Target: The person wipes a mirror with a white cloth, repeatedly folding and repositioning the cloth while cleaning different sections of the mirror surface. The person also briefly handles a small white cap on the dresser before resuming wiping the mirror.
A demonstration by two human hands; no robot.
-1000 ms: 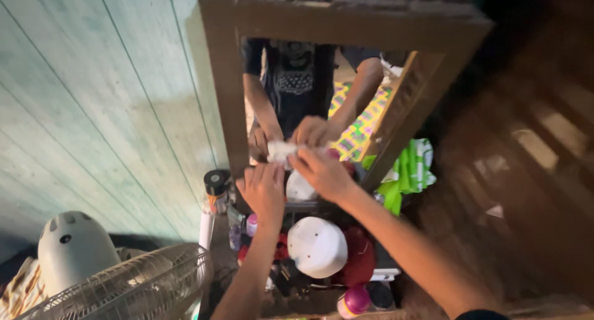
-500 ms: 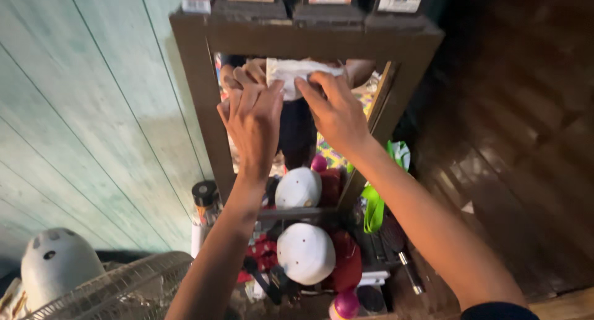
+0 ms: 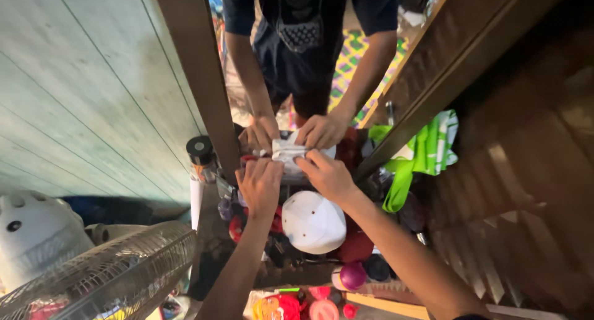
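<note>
Hands press white cloth against mirror, above white cap

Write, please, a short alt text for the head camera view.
Left hand and right hand press a white cloth against a wood-framed mirror, which reflects them. Below sit a white cap and a fan.

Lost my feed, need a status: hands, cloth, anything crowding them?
Left hand and right hand both press a white cloth against the mirror. White cap sits just below the hands.
</note>
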